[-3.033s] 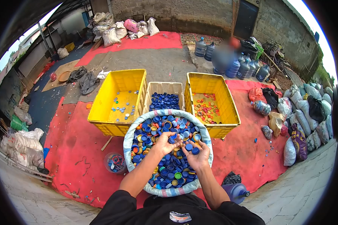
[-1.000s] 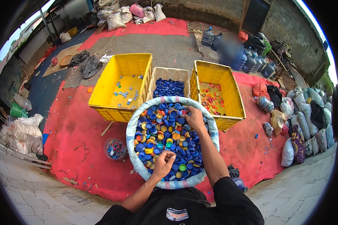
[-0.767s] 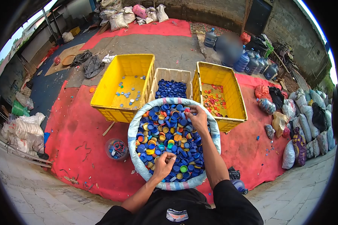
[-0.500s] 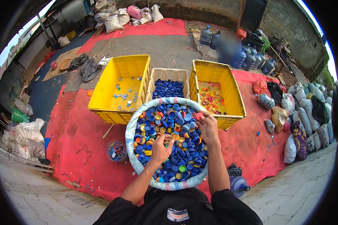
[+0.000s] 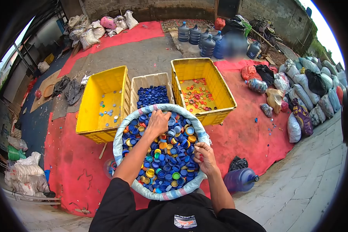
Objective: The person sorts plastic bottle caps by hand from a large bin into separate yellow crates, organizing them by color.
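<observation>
A round woven sack (image 5: 120, 154) with a rolled rim stands against my body, filled with plastic bottle caps (image 5: 170, 154), mostly blue with some yellow, orange and green. My left hand (image 5: 157, 123) is over the caps at the sack's far side, its fingers curled downward; whatever they pinch is hidden. By the right rim, my right hand (image 5: 205, 157) is closed, and a red bottle cap (image 5: 201, 157) shows between its fingers.
Beyond the sack stand a left yellow crate (image 5: 100, 131) with grey caps, a whitish crate (image 5: 133, 87) with blue caps, and a right yellow crate (image 5: 220, 112) with red caps. A water jug (image 5: 239, 179) lies at right. Filled sacks (image 5: 294, 127) line the right side.
My left hand has moved from the middle of the caps to the sack's far side. My right hand has drawn back along the right rim, still with a red cap. The view has turned rightward.
</observation>
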`<control>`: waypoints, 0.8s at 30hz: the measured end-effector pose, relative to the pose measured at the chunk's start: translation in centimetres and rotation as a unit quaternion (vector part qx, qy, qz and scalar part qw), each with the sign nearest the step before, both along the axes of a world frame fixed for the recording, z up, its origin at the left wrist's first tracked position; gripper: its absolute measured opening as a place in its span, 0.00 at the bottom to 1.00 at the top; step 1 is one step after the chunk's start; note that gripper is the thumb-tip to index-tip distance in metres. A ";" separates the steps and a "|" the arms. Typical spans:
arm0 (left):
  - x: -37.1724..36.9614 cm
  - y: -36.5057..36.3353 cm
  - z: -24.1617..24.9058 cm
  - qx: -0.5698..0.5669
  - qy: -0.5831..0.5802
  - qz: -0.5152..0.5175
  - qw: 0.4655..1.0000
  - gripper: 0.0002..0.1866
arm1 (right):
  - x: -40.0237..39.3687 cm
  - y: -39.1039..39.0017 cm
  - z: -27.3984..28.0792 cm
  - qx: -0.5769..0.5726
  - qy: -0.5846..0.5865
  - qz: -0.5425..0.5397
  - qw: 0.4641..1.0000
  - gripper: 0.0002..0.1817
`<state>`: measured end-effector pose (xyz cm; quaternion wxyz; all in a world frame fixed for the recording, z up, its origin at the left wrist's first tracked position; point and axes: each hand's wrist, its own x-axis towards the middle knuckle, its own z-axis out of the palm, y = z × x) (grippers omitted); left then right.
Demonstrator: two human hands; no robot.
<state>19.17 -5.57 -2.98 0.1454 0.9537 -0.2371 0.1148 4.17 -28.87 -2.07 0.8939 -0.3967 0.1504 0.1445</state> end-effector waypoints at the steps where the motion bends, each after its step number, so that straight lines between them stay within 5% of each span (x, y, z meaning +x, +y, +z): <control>1: 0.1 -0.1 0.0 0.013 0.005 0.000 1.000 0.13 | -0.2 -0.1 -0.1 -0.017 -0.002 0.000 1.000 0.07; 11: -0.9 1.8 0.0 -0.030 0.009 0.040 0.999 0.11 | 0.7 2.1 0.4 -0.250 -0.070 0.052 0.964 0.11; 17: -5.6 4.3 0.6 -0.232 0.030 0.135 0.963 0.06 | 5.4 5.1 1.2 -0.561 -0.233 0.067 0.792 0.14; 20: -8.7 4.6 0.9 -0.513 0.164 0.191 0.821 0.06 | 10.4 6.8 -0.4 -0.595 -0.427 0.052 0.679 0.15; 24: -12.9 6.2 0.0 -0.782 0.319 0.174 0.506 0.06 | 13.8 9.6 1.1 -0.668 -0.404 0.124 0.612 0.16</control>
